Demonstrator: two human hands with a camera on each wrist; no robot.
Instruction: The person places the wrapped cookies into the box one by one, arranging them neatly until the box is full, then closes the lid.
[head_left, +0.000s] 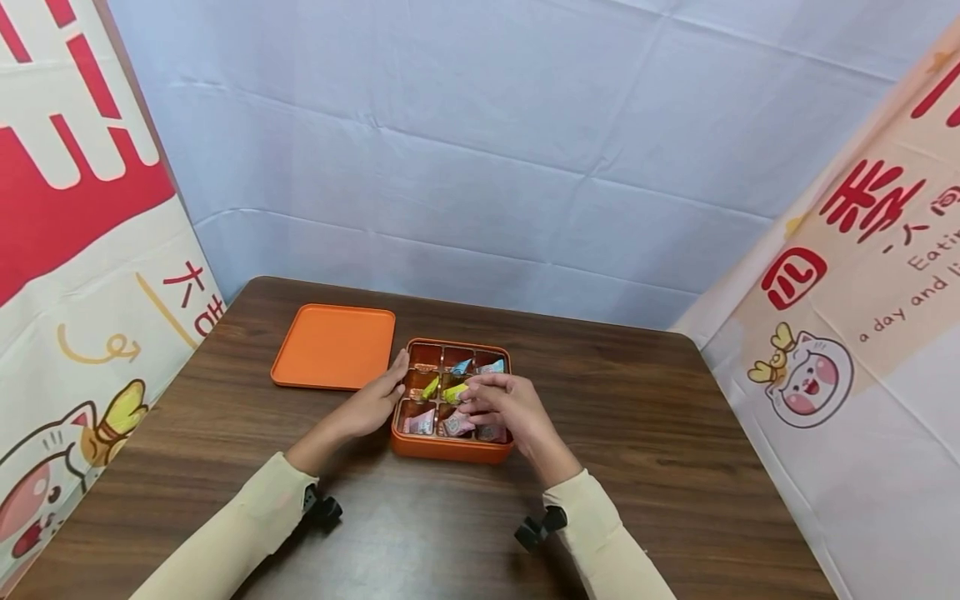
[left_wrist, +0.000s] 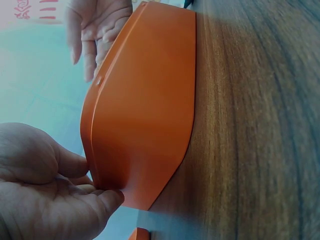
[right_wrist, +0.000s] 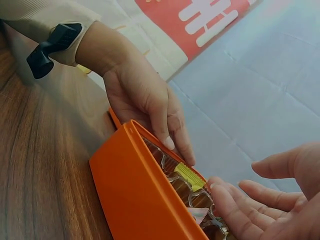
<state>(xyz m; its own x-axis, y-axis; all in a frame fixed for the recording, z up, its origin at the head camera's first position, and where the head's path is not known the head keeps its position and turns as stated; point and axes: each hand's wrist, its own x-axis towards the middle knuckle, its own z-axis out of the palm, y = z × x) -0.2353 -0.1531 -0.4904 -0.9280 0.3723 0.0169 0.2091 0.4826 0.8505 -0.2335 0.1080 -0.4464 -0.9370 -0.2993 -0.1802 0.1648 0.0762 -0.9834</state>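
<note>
An orange box [head_left: 450, 451] with a divided tray holds small wrapped sweets in its compartments. Blue sweets [head_left: 491, 367] lie along the far row, a yellow sweet [head_left: 430, 388] and another in the middle row, pink sweets [head_left: 420, 422] in the near row. My left hand [head_left: 372, 403] holds the box's left side, thumb at the rim and fingers against the wall, as the left wrist view shows. Over the box's right half hovers my right hand [head_left: 510, 406], fingertips close to the middle yellow sweet [head_left: 453, 393], thumb apart from the fingers. It covers part of the right-hand compartments.
Behind and left of the box, a flat orange lid [head_left: 335, 347] lies on the dark wooden table [head_left: 630, 467]. A pale cloth [head_left: 465, 150] hangs behind the table's far edge, with printed cloths at both sides. Each wrist carries a black device [head_left: 542, 528].
</note>
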